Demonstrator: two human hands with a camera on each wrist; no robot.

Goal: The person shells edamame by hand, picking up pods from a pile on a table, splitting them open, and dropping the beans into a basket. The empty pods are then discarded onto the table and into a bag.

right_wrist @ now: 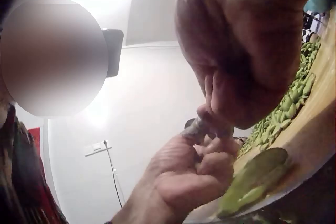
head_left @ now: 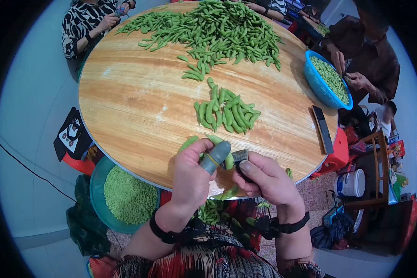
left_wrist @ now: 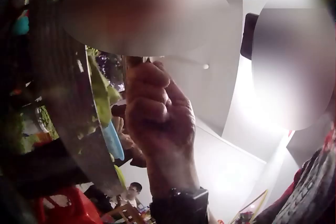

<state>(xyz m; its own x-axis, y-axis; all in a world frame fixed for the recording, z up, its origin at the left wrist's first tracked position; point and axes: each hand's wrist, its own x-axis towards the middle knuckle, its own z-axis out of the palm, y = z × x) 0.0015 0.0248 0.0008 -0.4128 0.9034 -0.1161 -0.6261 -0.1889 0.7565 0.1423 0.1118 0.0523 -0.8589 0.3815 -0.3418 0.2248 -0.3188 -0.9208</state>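
In the head view my left hand (head_left: 192, 176), its thumb in a grey cover with a yellow band, pinches a green pod (head_left: 229, 161) at the table's near edge. Close on its right, my right hand (head_left: 273, 180) grips a small dark, ribbed object (head_left: 240, 156) between thumb and fingers. Curled fingers of my left hand (left_wrist: 160, 108) show in the left wrist view. My right hand (right_wrist: 241, 45) fills the top of the right wrist view and hides what it holds; the two hands meet there. A small pile of pods (head_left: 229, 111) lies beyond them.
A large heap of pods (head_left: 227, 30) covers the table's far side. At the right edge are a blue basket of beans (head_left: 311, 76) and a phone (head_left: 323, 129). Below the table's left edge stands a green basin (head_left: 97, 190) of shelled beans. Other people sit around.
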